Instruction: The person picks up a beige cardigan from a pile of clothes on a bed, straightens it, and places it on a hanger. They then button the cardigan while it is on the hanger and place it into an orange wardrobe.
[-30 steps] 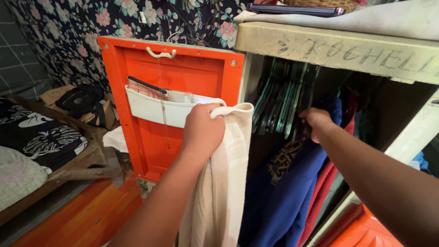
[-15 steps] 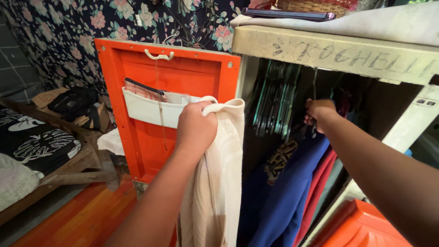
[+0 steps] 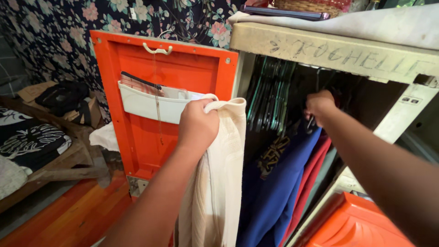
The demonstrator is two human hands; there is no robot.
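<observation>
Head view: left hand [image 3: 197,124] is gripping a cream garment [image 3: 222,183]; right hand [image 3: 320,106] is closing on a hanger [image 3: 312,122], needing lifting off.

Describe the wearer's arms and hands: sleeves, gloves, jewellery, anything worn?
Both hands are bare: no gloves on the left hand or the right hand. No rings, watch or bracelets show. Both forearms are uncovered as far as the frame edge, so no sleeves are in view. No markings or bandages can be seen.

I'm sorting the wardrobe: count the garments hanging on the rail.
2 show clearly: a blue garment below the right hand, and a red garment just right of it. More may be hidden in the dark behind. The empty hangers hang left.
</observation>
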